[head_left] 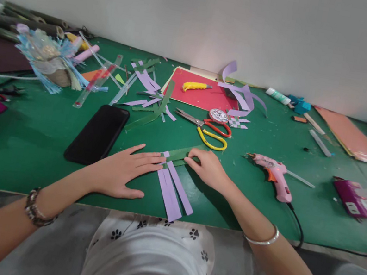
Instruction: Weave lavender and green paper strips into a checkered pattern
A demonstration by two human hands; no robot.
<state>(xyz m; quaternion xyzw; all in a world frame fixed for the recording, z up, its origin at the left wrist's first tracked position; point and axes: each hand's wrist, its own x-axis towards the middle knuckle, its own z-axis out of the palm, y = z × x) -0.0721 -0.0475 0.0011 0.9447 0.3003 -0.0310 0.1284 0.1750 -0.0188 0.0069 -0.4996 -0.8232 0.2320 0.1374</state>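
My left hand [125,170] lies flat on the green table [26,149], fingers stretched out, their tips pressing the top ends of several purple paper strips [173,189]. The strips run toward the table's front edge. My right hand [208,166] is closed in a pinch on green paper strips [181,153] that cross the purple ones at their upper end. Both hands meet at this crossing near the front middle of the table.
A black phone [98,133] lies left of my hands. Scissors with red and yellow handles [211,130] and a pink glue gun [276,174] lie to the right. A red mat [203,94] with a yellow cutter [195,85], loose strips and tubes sit further back.
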